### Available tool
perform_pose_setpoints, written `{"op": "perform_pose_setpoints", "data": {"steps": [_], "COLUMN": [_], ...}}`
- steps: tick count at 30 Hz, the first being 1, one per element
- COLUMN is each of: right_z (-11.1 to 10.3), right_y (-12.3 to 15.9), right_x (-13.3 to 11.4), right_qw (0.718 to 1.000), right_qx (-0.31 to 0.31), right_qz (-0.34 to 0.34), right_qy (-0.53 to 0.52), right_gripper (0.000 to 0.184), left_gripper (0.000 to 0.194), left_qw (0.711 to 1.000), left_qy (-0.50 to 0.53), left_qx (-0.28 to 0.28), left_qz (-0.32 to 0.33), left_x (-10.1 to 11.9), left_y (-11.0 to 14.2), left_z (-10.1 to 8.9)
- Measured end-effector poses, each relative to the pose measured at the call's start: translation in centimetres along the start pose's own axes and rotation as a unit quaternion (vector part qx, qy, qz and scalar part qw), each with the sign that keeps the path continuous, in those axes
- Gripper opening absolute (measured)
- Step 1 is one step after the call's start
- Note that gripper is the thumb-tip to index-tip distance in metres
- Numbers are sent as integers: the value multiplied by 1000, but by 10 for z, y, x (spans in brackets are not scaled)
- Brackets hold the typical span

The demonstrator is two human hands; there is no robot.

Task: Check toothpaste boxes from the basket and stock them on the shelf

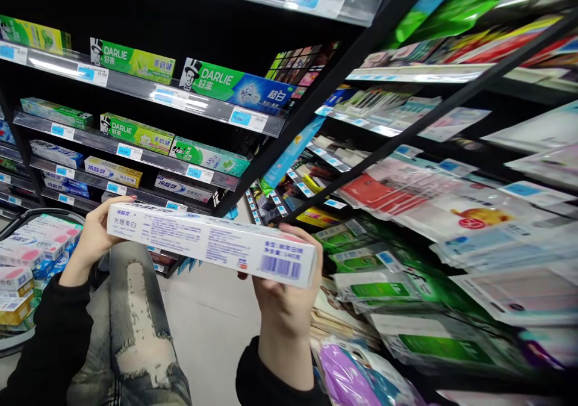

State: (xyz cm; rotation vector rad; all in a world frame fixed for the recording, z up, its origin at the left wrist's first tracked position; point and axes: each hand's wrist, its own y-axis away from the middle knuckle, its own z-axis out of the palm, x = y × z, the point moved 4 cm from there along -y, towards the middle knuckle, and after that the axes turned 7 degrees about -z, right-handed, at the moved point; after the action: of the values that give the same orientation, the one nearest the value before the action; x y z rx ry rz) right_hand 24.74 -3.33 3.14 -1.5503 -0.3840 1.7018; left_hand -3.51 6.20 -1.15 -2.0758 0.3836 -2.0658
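Note:
A long white toothpaste box (194, 243) with purple print and a barcode lies across the middle of the view, its text side facing me. My left hand (97, 234) is closed on the box's left end, a fingertip showing over the top edge. Around the right end, my right hand (289, 297) grips from below and behind; some of its fingers are hidden by the box. Beyond the box are shelves with more toothpaste boxes, among them a white one (183, 187) on a lower shelf.
A basket (20, 343) piled with toothpaste boxes stands at the left. Green DARLIE boxes (133, 59) line the dark shelves (144, 96) ahead. Packaged goods (397, 201) hang along the right side, partly blurred. My knee in torn jeans (144, 334) is below the box.

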Motion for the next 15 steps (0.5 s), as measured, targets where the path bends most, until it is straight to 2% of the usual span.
{"op": "perform_pose_setpoints", "data": {"steps": [3, 7, 11, 15], "right_z": [17, 46, 72, 81], "right_y": [0, 0, 4, 8], "right_x": [-17, -35, -42, -44], "right_qw": [993, 963, 943, 937], "right_qx": [-55, -143, -241, -260], "right_qz": [-69, -159, -171, -175], "right_qy": [84, 164, 154, 153], "right_gripper": [53, 54, 48, 49], "left_gripper": [68, 62, 57, 58], "left_qw": [1000, 998, 996, 993], "left_qy": [7, -19, -34, -10], "left_qx": [1, -24, -34, -41], "left_qz": [-28, -56, -77, -107], "left_x": [-31, -59, -70, -76], "left_y": [-9, -17, -17, -15], "left_z": [-3, 2, 12, 16]}}
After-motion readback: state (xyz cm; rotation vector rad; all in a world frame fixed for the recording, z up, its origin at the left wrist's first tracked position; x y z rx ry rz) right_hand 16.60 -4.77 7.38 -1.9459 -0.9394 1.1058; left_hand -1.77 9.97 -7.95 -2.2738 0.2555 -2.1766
